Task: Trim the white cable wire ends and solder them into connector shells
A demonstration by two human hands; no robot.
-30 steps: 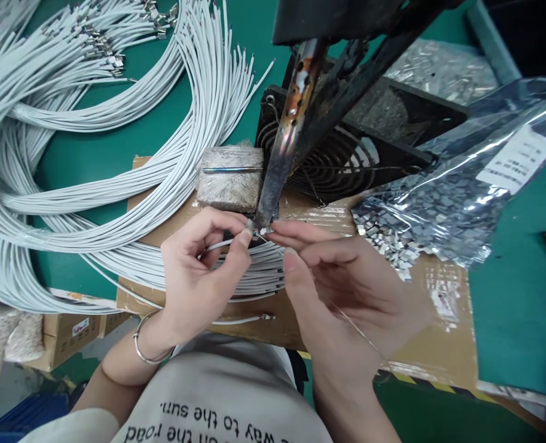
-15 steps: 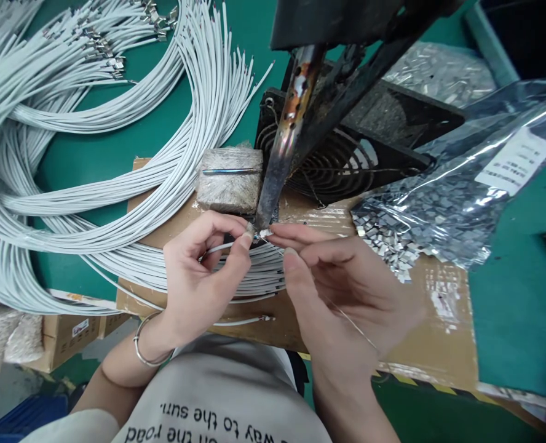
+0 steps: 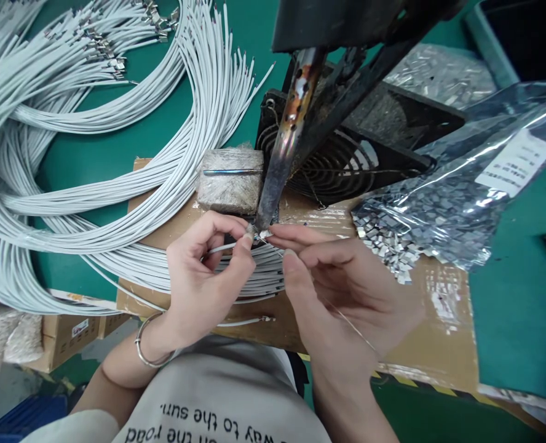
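Observation:
My left hand (image 3: 213,271) pinches the end of a white cable (image 3: 222,247) between thumb and index finger, just under the tip of a soldering iron (image 3: 284,141). A small metal piece (image 3: 264,234) sits at the cable's end, touching the iron's tip. My right hand (image 3: 332,277) is beside it on the right, with a thin wire (image 3: 351,326) running between its thumb and fingers toward the tip. Beneath both hands lies a bundle of white cables (image 3: 259,277) on cardboard (image 3: 439,344).
Large coils of white cable (image 3: 93,237) cover the left. A wrapped block (image 3: 230,191) stands left of the iron, a black fan (image 3: 342,160) behind it. An open plastic bag (image 3: 466,197) spills small metal pieces (image 3: 388,246) at the right.
My left hand has shifted very slightly to the right. The cable end stays at the iron's tip, and my right hand has barely moved.

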